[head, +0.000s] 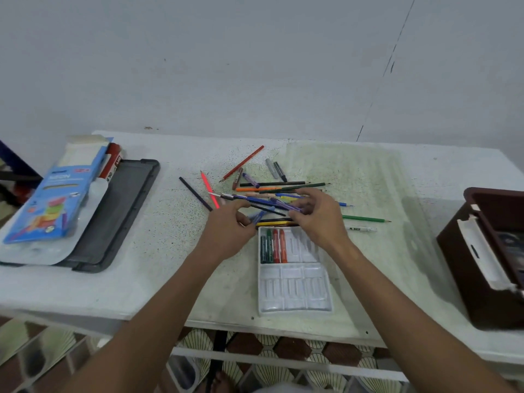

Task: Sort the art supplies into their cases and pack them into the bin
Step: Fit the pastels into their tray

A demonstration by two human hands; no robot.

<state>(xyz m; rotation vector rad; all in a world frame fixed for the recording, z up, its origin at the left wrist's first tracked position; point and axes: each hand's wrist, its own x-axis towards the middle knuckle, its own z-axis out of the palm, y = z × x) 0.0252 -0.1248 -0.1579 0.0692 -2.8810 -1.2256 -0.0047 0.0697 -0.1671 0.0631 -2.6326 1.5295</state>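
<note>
At nine o'clock on the white table, a blue case lies across a grey lid, with a red box just behind it. Toward twelve o'clock the pile of pencils and pens lies scattered, a red pencil at its far edge. Your left hand sits at the pile's near side, fingers curled round a blue pen. Your right hand is just beside it, pinching a purple pen. Directly beneath both hands lies the white tray, four crayons slotted in its far left corner. At three o'clock a green pencil lies apart, and the brown bin stands at the table's edge.
</note>
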